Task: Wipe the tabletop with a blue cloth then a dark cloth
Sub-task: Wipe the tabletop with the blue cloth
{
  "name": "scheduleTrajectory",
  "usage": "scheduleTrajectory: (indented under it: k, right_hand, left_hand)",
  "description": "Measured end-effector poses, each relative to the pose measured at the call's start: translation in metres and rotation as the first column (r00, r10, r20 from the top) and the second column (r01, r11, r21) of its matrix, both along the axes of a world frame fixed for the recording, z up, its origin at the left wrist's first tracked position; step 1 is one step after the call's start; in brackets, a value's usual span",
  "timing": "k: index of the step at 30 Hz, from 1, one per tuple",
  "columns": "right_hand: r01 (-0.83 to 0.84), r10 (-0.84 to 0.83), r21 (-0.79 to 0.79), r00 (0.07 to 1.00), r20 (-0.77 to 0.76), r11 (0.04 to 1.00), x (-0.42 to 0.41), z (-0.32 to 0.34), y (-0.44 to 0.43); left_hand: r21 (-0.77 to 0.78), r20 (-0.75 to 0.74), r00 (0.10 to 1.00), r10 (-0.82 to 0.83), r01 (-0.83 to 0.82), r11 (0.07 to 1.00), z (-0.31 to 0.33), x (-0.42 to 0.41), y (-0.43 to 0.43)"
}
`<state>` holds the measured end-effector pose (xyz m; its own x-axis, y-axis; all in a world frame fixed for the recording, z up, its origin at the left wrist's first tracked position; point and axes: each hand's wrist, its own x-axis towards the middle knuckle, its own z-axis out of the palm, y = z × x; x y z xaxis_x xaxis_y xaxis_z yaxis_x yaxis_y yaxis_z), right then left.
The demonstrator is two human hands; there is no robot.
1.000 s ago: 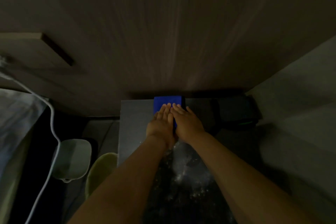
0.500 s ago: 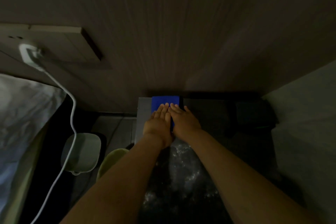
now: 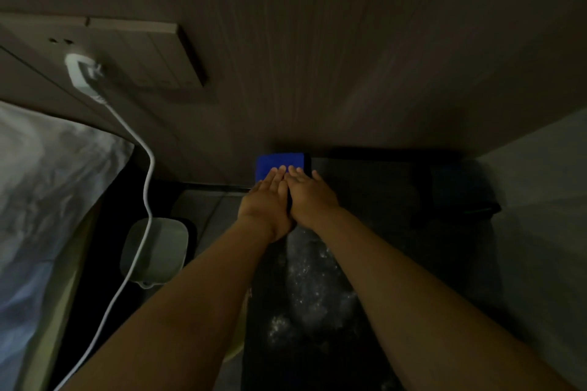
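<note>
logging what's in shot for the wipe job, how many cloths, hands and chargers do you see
cloths: 2, a blue cloth and a dim dark cloth
hands: 2, left hand and right hand, flat on the blue cloth
chargers: 1, a white charger in the wall
total: 5

Location: dimly lit domestic bedroom. Indicators: white bedding [image 3: 47, 184] at left; charger [image 3: 81, 74] plugged into wall socket, white cable [image 3: 146, 174] hanging; wood-panelled wall [image 3: 317, 41]; small dark tabletop [image 3: 365, 187] against it; pale basin [image 3: 155, 251] on the floor.
</note>
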<state>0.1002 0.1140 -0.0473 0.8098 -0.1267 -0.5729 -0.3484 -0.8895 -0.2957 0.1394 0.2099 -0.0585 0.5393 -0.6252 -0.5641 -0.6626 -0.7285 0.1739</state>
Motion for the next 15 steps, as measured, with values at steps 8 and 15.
scheduleTrajectory:
  k: [8,15]
  right_hand:
    - [-0.034,0.032,-0.037,0.998,-0.052,0.999,0.0076,-0.0028,0.0036]
    - [-0.027,0.026,-0.062,1.000,-0.016,0.998,-0.0002,-0.0025,0.0074]
  left_hand:
    - [-0.028,-0.054,0.999,0.006,-0.008,1.000,0.0030,0.0054,0.0034]
    - [-0.022,-0.070,0.998,0.000,-0.002,1.000,-0.0005,0.0020,0.0070]
